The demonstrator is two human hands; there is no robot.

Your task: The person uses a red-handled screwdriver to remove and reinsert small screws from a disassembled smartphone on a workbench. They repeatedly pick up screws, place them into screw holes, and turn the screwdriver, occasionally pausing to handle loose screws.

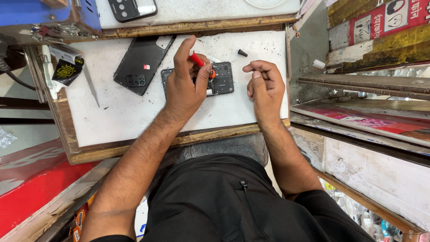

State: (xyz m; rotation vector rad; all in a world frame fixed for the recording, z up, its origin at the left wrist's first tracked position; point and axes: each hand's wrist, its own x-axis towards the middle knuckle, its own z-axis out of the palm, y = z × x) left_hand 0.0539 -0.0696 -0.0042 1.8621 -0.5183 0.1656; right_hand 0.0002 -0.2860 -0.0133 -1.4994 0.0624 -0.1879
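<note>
- The left hand (pixel 186 83) is clamped on a red screwdriver (pixel 197 59), forefinger on top, the tip down on the opened phone (pixel 220 79), which lies on the white surface (pixel 134 116) partly under that hand.
- The right hand (pixel 265 83) rests just right of the phone with fingers curled and thumb and fingertips pinched together; whether it holds a screw I cannot tell, anything there is too small to see.
- Left of the left hand lies the phone's black back cover (pixel 141 62), inner side down, camera cut-outs near its lower end, apart from the phone.
- A small dark bit (pixel 242 53) lies loose on the surface just above the right hand.
- Risks, as I judge them: the driver tip may slip off a screw head and scratch the board, because the phone is steadied only by the working hand; a freed screw may roll off the surface edge near the right hand; the loose bit may be knocked away by a wrist.
- Far left of the hands, a small box (pixel 66 67) in black with a round yellow label and a white top leans at the surface's edge.
- Beyond the hands, another dark phone (pixel 132 9) sits on a higher white pad.
- Far right, above the right hand, a red and white sign (pixel 389 18) with printed figures lies on stacked boards.
</note>
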